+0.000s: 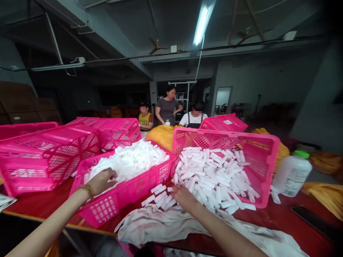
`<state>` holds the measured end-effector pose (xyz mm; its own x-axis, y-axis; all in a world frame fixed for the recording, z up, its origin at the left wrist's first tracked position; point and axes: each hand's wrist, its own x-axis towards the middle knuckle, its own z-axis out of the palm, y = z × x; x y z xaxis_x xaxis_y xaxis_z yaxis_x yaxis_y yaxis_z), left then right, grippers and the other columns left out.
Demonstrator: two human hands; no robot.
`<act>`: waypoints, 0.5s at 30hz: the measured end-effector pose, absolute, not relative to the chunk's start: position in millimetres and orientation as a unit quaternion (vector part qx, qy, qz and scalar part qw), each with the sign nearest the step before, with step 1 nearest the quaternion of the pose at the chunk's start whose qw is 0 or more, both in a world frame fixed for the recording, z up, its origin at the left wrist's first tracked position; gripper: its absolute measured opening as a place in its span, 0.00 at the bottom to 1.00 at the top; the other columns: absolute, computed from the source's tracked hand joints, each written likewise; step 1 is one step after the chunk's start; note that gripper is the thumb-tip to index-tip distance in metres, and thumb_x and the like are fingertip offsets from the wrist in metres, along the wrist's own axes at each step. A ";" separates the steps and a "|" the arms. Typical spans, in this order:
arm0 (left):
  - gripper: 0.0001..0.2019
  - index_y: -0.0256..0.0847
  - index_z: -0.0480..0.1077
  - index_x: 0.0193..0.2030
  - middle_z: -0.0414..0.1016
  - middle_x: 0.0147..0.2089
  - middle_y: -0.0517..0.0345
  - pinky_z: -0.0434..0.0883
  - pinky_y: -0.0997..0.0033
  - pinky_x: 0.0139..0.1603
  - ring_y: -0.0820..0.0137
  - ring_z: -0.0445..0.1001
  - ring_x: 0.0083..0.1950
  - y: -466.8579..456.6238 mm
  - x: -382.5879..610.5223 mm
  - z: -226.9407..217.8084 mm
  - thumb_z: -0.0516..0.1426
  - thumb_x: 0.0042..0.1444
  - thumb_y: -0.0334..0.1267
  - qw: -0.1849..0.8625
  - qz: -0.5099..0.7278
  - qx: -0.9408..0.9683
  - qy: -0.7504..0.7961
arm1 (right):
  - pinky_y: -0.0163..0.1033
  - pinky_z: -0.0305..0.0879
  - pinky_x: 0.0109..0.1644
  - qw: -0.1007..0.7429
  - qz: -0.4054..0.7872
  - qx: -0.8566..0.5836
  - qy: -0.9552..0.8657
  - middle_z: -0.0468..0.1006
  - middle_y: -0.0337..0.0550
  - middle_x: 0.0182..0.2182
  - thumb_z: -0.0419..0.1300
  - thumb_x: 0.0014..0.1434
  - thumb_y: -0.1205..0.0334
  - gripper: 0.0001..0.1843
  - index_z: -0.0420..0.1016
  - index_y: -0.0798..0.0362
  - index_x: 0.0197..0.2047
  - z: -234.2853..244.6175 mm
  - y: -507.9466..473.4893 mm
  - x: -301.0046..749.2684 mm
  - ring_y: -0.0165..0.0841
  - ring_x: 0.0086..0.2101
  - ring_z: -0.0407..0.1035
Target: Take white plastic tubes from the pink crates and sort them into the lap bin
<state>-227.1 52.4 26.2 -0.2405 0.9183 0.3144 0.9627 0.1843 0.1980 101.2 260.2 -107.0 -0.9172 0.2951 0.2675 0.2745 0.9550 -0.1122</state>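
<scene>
A long red-topped table point(270, 217) carries a tilted, slatted pink plastic crate point(257, 150) heaped with white plastic pieces point(214, 182). In front of that crate lie loose white pieces point(158, 198) and a crumpled off-white cloth point(160, 225). To its right are a white plastic bottle with a green cap point(293, 175) and a flat black phone point(312, 221); to its left sits a second pink crate point(107, 210).

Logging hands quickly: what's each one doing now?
Left hand: curled on white plastic pieces in a pink crate; grip unclear.
Right hand: low among the pieces; grip unclear.

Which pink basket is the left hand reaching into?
The front-left pink plastic crate, heaped with white plastic pieces. The left hand is over its pile. The other full crate stands to the right, beside the right hand.
</scene>
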 end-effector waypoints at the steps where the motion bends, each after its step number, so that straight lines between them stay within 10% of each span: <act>1: 0.15 0.41 0.72 0.28 0.76 0.30 0.52 0.71 0.66 0.37 0.62 0.76 0.32 52.9 -229.0 24.8 0.54 0.50 0.50 0.065 -0.177 -0.621 -0.761 | 0.52 0.64 0.59 0.146 0.034 -0.150 -0.977 0.79 0.55 0.45 0.56 0.58 0.78 0.12 0.80 0.60 0.39 -107.6 261.1 100.9 0.47 0.50 0.71; 9: 0.23 0.42 0.67 0.51 0.79 0.41 0.50 0.74 0.61 0.44 0.56 0.79 0.44 30.8 -165.3 35.0 0.48 0.62 0.59 0.150 -0.346 -0.519 -0.767 | 0.39 0.68 0.50 0.277 0.132 -0.218 -0.926 0.78 0.50 0.46 0.55 0.61 0.74 0.20 0.71 0.57 0.56 -77.5 253.2 135.5 0.38 0.45 0.73; 15: 0.24 0.52 0.76 0.53 0.78 0.54 0.53 0.78 0.60 0.46 0.53 0.74 0.57 21.5 -21.6 -38.1 0.53 0.58 0.61 -0.041 -0.519 -0.511 -0.684 | 0.34 0.64 0.38 0.388 0.628 -0.252 -0.626 0.78 0.41 0.32 0.69 0.53 0.55 0.15 0.79 0.54 0.41 -83.5 196.8 216.2 0.32 0.33 0.69</act>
